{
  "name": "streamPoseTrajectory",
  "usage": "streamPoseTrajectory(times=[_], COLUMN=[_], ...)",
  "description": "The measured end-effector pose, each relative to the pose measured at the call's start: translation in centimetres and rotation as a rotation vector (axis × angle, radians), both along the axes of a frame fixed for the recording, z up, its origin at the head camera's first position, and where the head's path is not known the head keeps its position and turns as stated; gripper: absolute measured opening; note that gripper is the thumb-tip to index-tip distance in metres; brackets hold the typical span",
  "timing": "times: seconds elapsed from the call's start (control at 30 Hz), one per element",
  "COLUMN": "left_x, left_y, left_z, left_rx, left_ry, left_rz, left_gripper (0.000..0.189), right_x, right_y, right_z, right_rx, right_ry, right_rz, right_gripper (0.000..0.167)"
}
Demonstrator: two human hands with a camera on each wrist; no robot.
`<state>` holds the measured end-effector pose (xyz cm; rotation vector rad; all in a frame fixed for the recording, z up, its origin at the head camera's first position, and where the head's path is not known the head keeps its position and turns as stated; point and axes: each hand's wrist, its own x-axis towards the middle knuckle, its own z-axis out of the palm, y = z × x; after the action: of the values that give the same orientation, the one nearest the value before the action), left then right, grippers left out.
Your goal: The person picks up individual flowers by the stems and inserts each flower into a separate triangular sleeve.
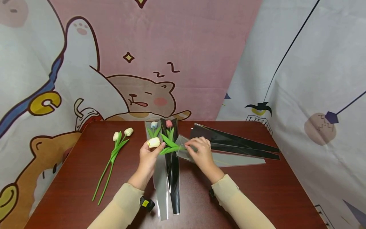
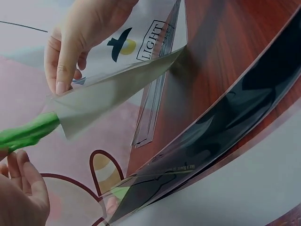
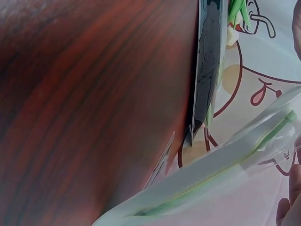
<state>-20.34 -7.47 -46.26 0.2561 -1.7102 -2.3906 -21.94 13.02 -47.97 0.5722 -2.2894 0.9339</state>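
Black “LIGHT” lettering (image 2: 153, 40) stands beyond hands (image 1: 147, 161) (image 1: 201, 153) pinching white tulip (image 1: 153, 142) (left) and pale sleeve (image 2: 106, 101) (right).

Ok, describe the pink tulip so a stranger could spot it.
Near the middle of the dark red table, a grey sleeve lies beside a black sleeve. In the black one's far end is the pink tulip, set apart by colour from the pale blue tulip beside it.

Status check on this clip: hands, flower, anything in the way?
Left hand holds white tulip. Right hand pinches sleeve, tulip partly inside. Two filled sleeves beneath; no blockage seen.
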Motion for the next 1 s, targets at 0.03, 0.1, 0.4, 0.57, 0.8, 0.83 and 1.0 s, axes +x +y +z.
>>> streamPoseTrajectory(times=[0.03,0.1,0.4,0.57,0.8,0.83,1.0], left_x=[0.0,0.0,-0.1,0.0,0.3,0.4,0.4], left_y=[0.0,0.1,0.9,1.2,1.0,1.0,0.6], left_z=[0.0,0.1,-0.1,-0.1,0.1,0.1,0.0], left_rx=[-0.021,-0.077,-0.309,-0.407,-0.527,-0.538,-0.455], left_ry=[-0.011,-0.034,-0.027,-0.018,0.026,0.032,0.082], left_rz=[0.000,-0.002,-0.015,0.023,0.030,0.024,-0.033], left_gripper=[0.026,0.028,0.037,0.038,0.051,0.052,0.053], right_x=[0.0,0.1,0.2,0.2,0.2,0.2,0.1], right_y=[0.0,-0.2,-1.0,-1.1,-0.9,-0.8,-0.6], right_z=[0.0,0.1,0.2,0.2,0.2,0.2,0.1], right_rx=[0.000,0.001,0.014,0.030,0.041,0.036,0.017], right_ry=[-0.006,-0.018,0.037,0.047,0.036,0.038,0.043], right_rz=[0.000,0.003,0.041,0.036,0.025,0.023,0.015], right_gripper=[0.005,0.005,0.005,0.005,0.005,0.005,0.006])
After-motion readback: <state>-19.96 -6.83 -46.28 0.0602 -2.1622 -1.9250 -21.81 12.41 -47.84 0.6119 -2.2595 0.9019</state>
